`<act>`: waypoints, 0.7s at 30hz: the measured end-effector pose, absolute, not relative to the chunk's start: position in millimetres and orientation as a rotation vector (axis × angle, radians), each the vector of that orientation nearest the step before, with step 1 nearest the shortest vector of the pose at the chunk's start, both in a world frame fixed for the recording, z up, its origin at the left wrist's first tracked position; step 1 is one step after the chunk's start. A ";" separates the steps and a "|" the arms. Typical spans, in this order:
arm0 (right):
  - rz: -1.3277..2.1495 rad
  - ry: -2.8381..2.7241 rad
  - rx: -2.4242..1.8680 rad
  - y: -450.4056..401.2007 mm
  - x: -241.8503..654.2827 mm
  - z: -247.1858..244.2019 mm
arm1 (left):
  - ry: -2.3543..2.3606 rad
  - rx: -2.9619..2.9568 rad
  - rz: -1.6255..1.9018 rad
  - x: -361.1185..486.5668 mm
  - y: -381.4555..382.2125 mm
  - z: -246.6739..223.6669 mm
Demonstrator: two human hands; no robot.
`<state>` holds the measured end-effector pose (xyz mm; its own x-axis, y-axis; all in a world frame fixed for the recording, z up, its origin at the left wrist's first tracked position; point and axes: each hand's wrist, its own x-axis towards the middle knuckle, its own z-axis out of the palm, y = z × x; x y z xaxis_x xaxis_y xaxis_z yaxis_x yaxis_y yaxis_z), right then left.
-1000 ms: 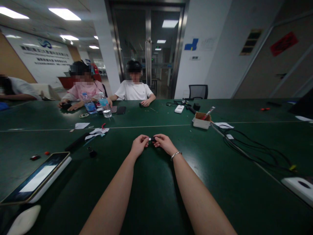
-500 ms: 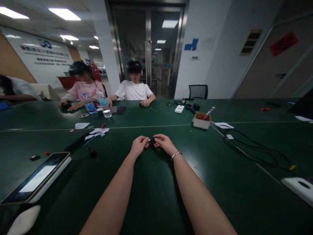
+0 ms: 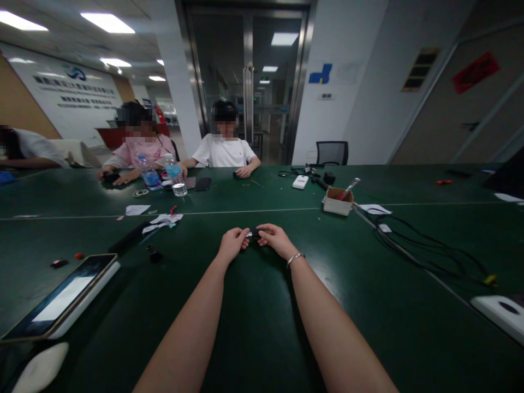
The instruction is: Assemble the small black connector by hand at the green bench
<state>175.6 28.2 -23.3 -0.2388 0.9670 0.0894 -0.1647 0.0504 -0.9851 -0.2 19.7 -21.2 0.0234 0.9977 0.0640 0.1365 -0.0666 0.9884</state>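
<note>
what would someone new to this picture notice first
Probably the two bare arms reaching up the middle, where the left hand and right hand pinch a small dark piece between them. Next, likely the phone with its bright screen at lower left, and the two bottles across the green table.

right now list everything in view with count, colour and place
small part: one, black and silver, centre
phone: one, dark, near left
bottles: two, clear and blue, far left
open box: one, brown and white, right of centre
people: three, pink or white tops, beyond table
chair: one, black, beyond table
table: one, green, throughout
left hand: one, bare, gripping part
right hand: one, bare, gripping part
</note>
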 end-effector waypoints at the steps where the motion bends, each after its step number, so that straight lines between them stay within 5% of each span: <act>1: 1.404 -1.299 -0.914 28.0 175.6 -23.1 | 1.267 1.370 1.173 -0.2 19.5 -21.1; 21: 1.423 -1.228 -0.944 29.2 172.2 -21.2 | 1.128 1.542 1.246 -2.7 16.4 -20.8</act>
